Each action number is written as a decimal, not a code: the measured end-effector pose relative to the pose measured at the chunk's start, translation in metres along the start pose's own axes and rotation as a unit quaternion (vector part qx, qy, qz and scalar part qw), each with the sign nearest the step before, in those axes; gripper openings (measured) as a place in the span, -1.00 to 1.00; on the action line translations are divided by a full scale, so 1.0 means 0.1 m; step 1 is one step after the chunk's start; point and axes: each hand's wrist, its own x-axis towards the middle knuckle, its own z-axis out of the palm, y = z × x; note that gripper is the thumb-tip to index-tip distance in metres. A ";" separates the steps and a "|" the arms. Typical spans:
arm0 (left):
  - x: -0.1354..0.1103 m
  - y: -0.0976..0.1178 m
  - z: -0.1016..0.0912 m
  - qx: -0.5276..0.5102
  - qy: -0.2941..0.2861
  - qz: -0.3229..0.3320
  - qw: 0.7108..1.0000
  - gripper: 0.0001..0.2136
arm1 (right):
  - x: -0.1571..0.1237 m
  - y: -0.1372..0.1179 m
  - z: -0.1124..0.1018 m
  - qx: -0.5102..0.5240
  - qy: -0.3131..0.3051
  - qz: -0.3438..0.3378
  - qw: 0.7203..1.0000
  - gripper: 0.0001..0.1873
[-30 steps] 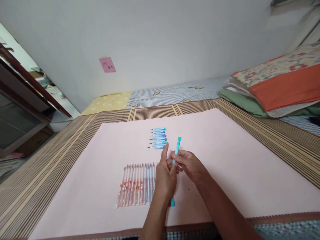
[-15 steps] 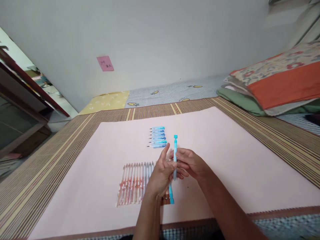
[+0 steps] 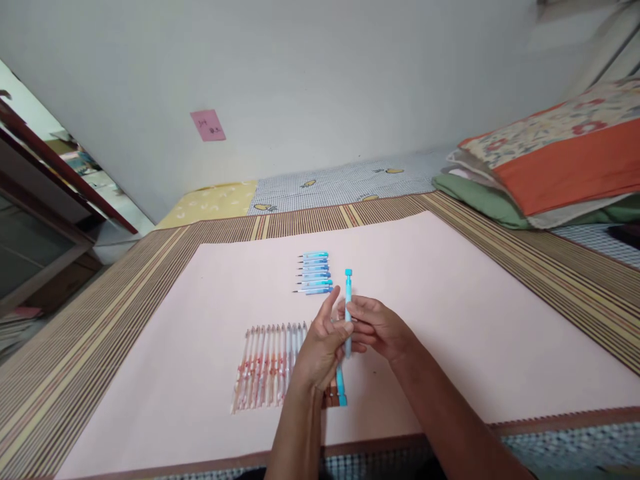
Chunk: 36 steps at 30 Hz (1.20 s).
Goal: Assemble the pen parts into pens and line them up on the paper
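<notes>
My right hand [image 3: 379,328] pinches a light blue pen [image 3: 348,293] and holds it nearly upright above the pink sheet [image 3: 450,320], cap end up. My left hand [image 3: 320,343] is beside it, fingers partly spread, fingertips touching the pen's lower part. Under my left hand lies a row of several clear pens with red print [image 3: 267,365], side by side, with one blue pen [image 3: 341,388] at the row's right end. Farther back lies a short stack of several blue pens [image 3: 314,273], tips pointing left.
The pink sheet lies on a striped woven mat [image 3: 100,320]. Folded bedding and an orange pillow [image 3: 560,167] are piled at the right. A pink note [image 3: 207,125] is stuck on the grey wall. A dark wooden cabinet [image 3: 35,220] stands at the left.
The blue pen has swung from tilted right to nearly upright. My left hand opened its fingers and lifted slightly, uncovering the blue pen at the end of the row.
</notes>
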 end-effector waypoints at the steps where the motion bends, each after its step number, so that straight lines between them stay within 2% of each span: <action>1: 0.00 -0.01 0.00 0.011 0.008 0.008 1.000 -0.05 | 0.01 0.01 -0.01 0.002 0.011 0.001 1.000 -0.68; 4: 0.01 -0.03 -0.02 0.038 0.016 0.027 0.999 -0.03 | 0.02 0.03 -0.03 0.006 0.024 -0.004 1.000 -0.61; 9: -0.02 0.02 -0.03 0.010 -0.049 -0.017 0.999 -0.05 | -0.04 -0.02 -0.03 -0.009 -0.076 -0.014 0.997 -0.64; 12: -0.03 0.03 -0.03 0.005 -0.061 -0.020 0.998 -0.06 | -0.07 -0.06 0.01 -0.027 -0.085 -0.019 0.996 -0.64; 16: -0.02 0.02 -0.01 0.037 -0.024 0.000 0.999 -0.05 | -0.07 -0.07 0.05 -0.040 -0.046 -0.017 0.998 -0.66; 21: 0.00 0.00 0.02 0.134 0.036 0.029 0.990 -0.03 | -0.02 -0.02 0.03 -0.087 0.049 -0.027 0.995 -0.59; 26: 0.02 -0.09 0.08 0.258 0.145 0.091 0.951 -0.26 | 0.06 0.05 0.02 -0.145 0.138 -0.066 0.978 -0.57; 28: 0.03 -0.10 0.10 0.277 0.166 0.104 0.941 -0.31 | 0.07 0.06 0.03 -0.157 0.161 -0.078 0.971 -0.55; 31: 0.02 -0.08 0.08 0.227 0.133 0.076 0.962 -0.21 | 0.05 0.04 0.04 -0.136 0.136 -0.053 0.980 -0.57; 34: 0.01 -0.03 0.04 0.149 0.043 0.022 0.988 -0.03 | 0.00 -0.02 0.04 -0.082 0.073 -0.027 0.994 -0.59; 36: 0.00 -0.01 0.00 0.116 0.000 0.005 0.993 0.00 | -0.03 -0.05 0.04 -0.061 0.059 -0.031 0.996 -0.58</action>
